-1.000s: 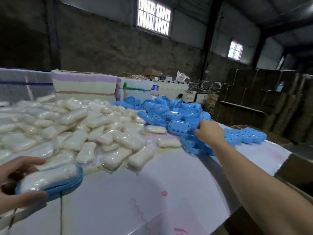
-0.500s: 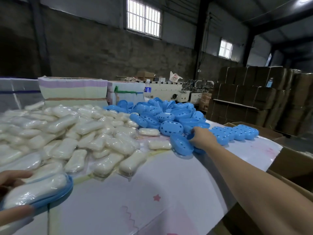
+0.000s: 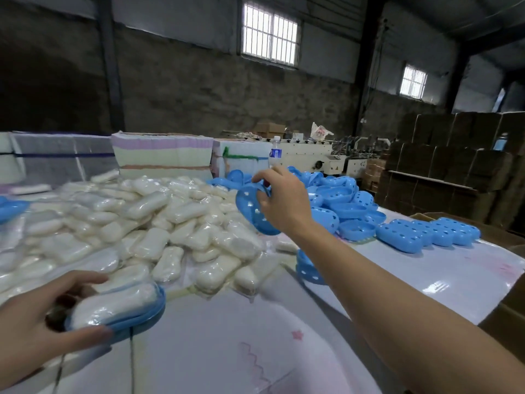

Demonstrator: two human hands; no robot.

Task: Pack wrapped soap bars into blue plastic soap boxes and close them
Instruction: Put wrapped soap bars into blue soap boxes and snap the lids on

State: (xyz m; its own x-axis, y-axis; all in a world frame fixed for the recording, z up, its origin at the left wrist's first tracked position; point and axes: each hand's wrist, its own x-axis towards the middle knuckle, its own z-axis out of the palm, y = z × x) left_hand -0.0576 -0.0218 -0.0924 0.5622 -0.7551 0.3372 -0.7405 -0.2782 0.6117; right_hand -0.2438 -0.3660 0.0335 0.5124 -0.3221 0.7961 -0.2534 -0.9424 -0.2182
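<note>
Holding nearest: the left hand (image 3: 34,322) grips a blue box half (image 3: 136,318) with a wrapped soap bar (image 3: 113,304) seated in it, thumb under the near rim, fingers over the far side, just above the surface (image 3: 227,351). Film wrap looks slick; the bar is probably firm and fairly light, best held by the plastic rim, not the wrap. Farther out, the right hand (image 3: 284,203) pinches a perforated blue lid half (image 3: 252,209) by its edge, lifted clear of the heap. The shell looks thin and stiff, and should snap on if the edges line up. Beyond: the pile of wrapped bars (image 3: 142,217) at left, loose blue shells (image 3: 341,200) at right, with a row of closed boxes (image 3: 426,233) past them.
</note>
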